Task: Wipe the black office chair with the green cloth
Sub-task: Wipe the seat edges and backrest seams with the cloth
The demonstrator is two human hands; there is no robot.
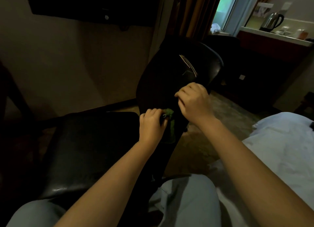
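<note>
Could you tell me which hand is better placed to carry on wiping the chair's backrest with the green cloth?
The left hand: it already grips the green cloth against the lower backrest of the black office chair. The right hand holds no cloth; it rests on the backrest's edge, seemingly steadying it.

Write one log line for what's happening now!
left hand: holds cloth | right hand: on chair back | cloth: against chair

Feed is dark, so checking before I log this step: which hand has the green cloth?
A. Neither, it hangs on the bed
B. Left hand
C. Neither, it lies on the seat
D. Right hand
B: the left hand is closed on the green cloth against the chair back, while the right hand rests higher on the chair without cloth.
</note>
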